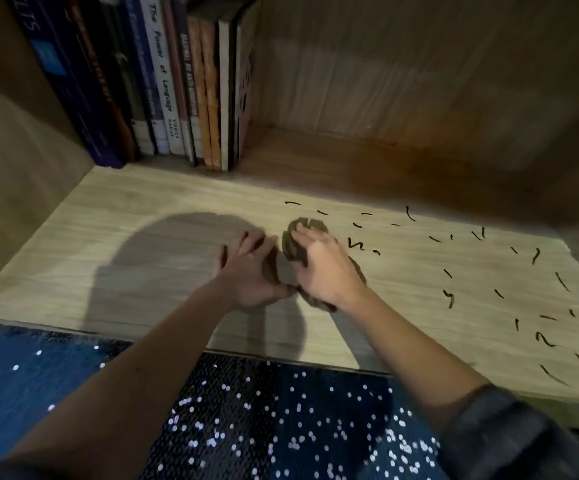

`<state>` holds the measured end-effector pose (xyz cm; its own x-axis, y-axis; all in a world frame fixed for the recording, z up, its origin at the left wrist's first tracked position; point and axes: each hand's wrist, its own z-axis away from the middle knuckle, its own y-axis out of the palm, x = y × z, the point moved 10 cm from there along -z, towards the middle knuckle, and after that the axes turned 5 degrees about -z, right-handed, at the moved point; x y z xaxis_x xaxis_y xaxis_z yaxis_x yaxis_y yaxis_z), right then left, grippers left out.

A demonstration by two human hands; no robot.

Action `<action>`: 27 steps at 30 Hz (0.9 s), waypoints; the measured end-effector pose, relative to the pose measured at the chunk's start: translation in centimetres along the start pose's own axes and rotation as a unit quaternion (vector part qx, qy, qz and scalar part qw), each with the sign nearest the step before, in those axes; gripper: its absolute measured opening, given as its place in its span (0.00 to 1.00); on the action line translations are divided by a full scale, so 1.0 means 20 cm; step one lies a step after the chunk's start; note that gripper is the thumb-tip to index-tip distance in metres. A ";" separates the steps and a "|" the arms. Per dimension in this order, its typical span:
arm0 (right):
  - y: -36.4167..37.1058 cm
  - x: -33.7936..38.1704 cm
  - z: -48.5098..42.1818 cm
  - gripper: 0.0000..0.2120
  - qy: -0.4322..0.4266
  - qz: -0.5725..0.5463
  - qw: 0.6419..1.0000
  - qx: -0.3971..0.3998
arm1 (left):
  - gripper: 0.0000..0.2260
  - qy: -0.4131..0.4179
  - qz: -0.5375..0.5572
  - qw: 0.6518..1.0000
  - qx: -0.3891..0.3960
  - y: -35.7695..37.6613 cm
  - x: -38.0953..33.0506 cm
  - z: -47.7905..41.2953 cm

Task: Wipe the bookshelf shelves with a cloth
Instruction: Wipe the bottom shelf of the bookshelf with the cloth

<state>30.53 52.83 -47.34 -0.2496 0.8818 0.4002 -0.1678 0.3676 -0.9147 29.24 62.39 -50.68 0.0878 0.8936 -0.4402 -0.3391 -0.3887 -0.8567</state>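
I see the cloth (pixel 293 244) bunched into a brown, soft lump on the shelf (pixel 142 216), roughly mid-width and just left of the dark marks (pixel 537 254). My right hand (pixel 326 268) sits on top of it, fingers (pixel 307 233) curled over and gripping the wad. My left hand (pixel 250 271) lies flat beside it, fingers (pixel 246 239) spread and fairly straight on the board, thumb side touching the cloth; I cannot tell whether the thumb pinches an edge.

The risk, as I judge it: a cloth this crumpled offers little flat face, so a pass to the right may skip or smear the short dark strokes scattered there rather than lift them. A wide sweep to the back left could nudge the books (pixel 177 98), which stand upright and lean slightly.

The shelf is pale, smooth wood-grain laminate; the marks are thin, curved and dash-like. I cannot tell whether they are ink or loose debris.
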 end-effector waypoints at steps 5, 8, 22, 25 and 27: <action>-0.02 -0.09 -0.01 0.26 -0.010 0.024 1.000 -0.008 | 0.43 0.010 0.012 1.000 0.014 0.02 0.01 -0.02; -0.03 -0.04 -0.16 0.25 0.016 0.034 0.999 -0.017 | 0.44 0.003 0.006 1.000 0.015 0.02 0.00 -0.01; 0.00 0.06 -0.06 0.22 -0.021 0.047 0.999 0.001 | 0.48 -0.028 0.016 0.999 0.022 0.00 0.01 0.01; 0.01 0.08 0.21 0.24 -0.089 0.005 0.996 -0.024 | 0.49 -0.029 0.016 0.999 0.028 0.00 0.00 0.01; 0.03 0.00 0.19 0.23 -0.081 0.003 0.997 -0.013 | 0.47 -0.028 0.015 0.999 0.030 0.00 0.01 0.01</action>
<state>26.78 51.97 -47.68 -0.4013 0.8254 0.3971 -0.1415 0.3725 -0.9172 29.13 62.58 -50.81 0.0242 0.8935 -0.4484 -0.3974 -0.4030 -0.8245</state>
